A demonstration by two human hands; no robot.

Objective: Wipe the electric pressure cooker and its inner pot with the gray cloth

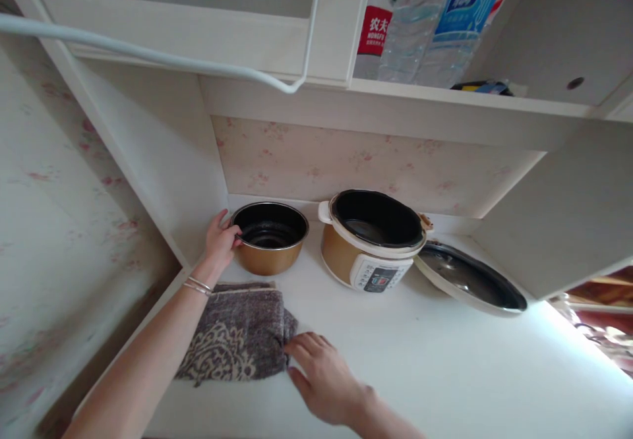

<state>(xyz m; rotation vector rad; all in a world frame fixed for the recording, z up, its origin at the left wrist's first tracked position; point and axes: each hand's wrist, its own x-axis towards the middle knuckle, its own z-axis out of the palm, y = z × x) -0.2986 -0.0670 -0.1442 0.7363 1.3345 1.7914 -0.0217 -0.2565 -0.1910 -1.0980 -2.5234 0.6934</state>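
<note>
My left hand (221, 241) grips the left rim of a gold-sided inner pot (270, 260) with a black inside. Its thumb lies over the rim and the fingers are outside. The pot stands upright on the white counter at the back left. In front of it lies a folded grey-brown towel (242, 333) with a cream pattern. At the towel's right edge is my right hand (321, 373), palm down, thumb apart from the fingers. The fingertips touch or nearly touch the cloth, and I see no clear grip.
Right of the pot stands a gold and white electric cooker (341, 254) without its lid. A detached lid (469, 277) lies upside down to its right. Overhead is a shelf (445, 99) holding water bottles (420, 24). A white cable (198, 62) hangs across the upper left.
</note>
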